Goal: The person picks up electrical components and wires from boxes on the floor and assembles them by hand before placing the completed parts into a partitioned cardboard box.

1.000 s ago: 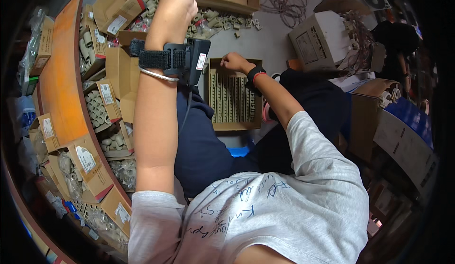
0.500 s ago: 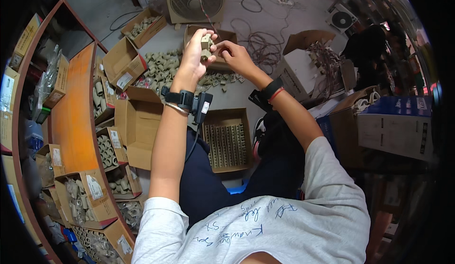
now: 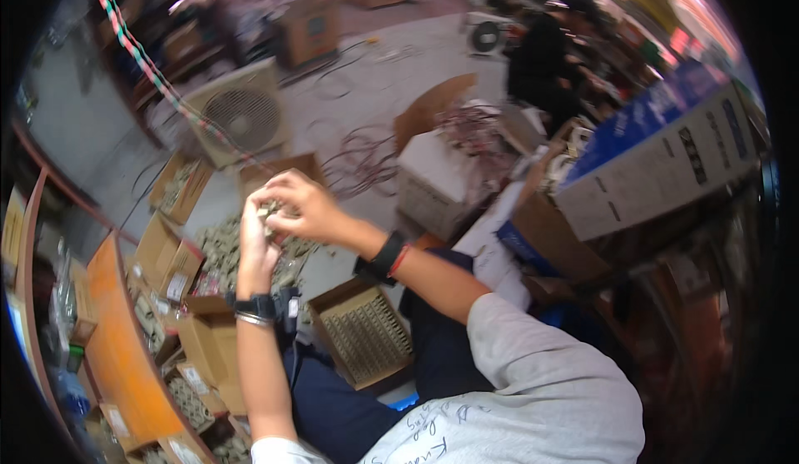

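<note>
Out in front of me, left of the middle, my left hand (image 3: 259, 235) is closed around a small beige plastic piece (image 3: 271, 209). My right hand (image 3: 306, 206) has come against it, its fingers bent over the same piece. Blur and the fingers hide most of the piece's shape. A red-and-green twisted cord (image 3: 158, 77) runs down from the upper left toward my hands. Below them, an open carton (image 3: 327, 300) holds tight rows of beige pieces (image 3: 366, 339). Loose beige parts (image 3: 218, 249) lie heaped on the floor just left of my left hand.
On the left, an orange wooden board (image 3: 125, 347) stands beside several open cartons of beige fittings. A fan unit (image 3: 241, 119) is ahead. To the right are a white carton (image 3: 433, 185) with reddish wires and a blue-and-white box (image 3: 657, 156). A person in dark clothes (image 3: 541, 60) sits farther back.
The view has swung up and to the right, so the surroundings sit lower and leftward. My right hand has moved from beside my left hand onto the piece.
</note>
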A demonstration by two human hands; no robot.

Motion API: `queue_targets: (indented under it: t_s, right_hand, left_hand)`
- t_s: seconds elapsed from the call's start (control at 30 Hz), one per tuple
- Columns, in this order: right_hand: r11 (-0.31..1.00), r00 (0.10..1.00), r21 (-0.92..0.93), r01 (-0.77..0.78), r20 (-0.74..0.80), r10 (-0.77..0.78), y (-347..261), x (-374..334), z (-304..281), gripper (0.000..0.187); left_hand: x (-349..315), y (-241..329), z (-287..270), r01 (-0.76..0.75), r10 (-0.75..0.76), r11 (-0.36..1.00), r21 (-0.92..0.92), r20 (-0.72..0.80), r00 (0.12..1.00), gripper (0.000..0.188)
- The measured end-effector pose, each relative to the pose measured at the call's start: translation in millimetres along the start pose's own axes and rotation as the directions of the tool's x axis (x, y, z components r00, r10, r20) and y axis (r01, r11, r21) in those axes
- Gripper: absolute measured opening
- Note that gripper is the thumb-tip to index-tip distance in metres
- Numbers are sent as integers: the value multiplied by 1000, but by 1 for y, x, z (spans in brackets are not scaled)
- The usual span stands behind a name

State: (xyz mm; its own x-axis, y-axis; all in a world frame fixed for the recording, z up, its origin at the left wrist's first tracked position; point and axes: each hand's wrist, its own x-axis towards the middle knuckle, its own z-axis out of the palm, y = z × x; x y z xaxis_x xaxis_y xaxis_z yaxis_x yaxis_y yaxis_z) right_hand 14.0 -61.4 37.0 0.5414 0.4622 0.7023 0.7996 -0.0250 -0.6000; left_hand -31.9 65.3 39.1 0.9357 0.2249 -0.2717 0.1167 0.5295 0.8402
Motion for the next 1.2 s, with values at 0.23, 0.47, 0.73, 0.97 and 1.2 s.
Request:
queue_targets:
  t_s: [0.23,0.47,0.73,0.97,1.2]
  right_hand:
    - [997,999,55,-48,19,47,-6,2,-10,24]
    - [996,996,40,-82,-44,84,-5,5,-13,24]
    - [974,984,149,-169,-35,176,2,5,-3,23]
    - [971,973,92,-221,-45,225,6,7,-8,21]
    - [862,857,340,-375,-226,462,12,12,-2,20]
  left_hand:
    - [-3,3,6,-3,9,999,54,-98,995,21]
    - [0,-2,16,0,2,1000,24,-89,996,25]
    - [7,-8,1,-20,18,998,-67,-27,999,14]
    - [-1,-2,6,-27,25,996,80,21,999,23]
    - [-9,8,15,-10,11,996,85,-17,1000,22]
